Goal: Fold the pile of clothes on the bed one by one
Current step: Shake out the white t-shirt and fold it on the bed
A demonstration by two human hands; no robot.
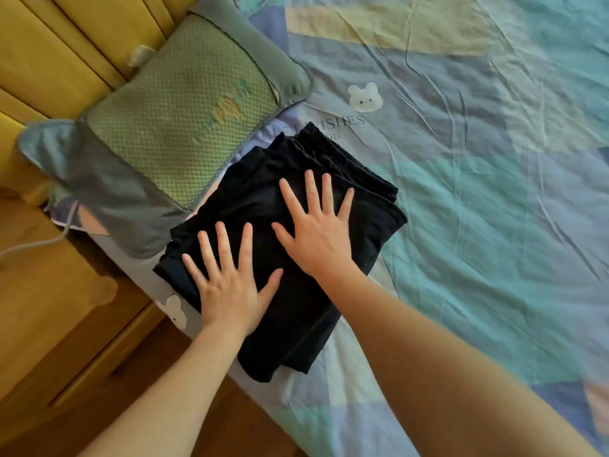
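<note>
A stack of folded black clothes [296, 311] lies on the bed [478, 209] near its left edge, just below the pillow. An elastic waistband of one black garment [349, 156] shows at the far end of the stack. My left hand [227, 278] rests flat on the near left part of the stack, fingers spread. My right hand [316, 225] lies flat on the middle of the stack, fingers spread as well. Neither hand holds anything.
A green and grey pillow [164, 127] sits at the head of the bed, touching the stack. The wrinkled sheet with blue, teal and cream patches spreads to the right. A yellow wooden headboard [66, 44] and cabinet [59, 308] stand left, with a white cable [39, 242].
</note>
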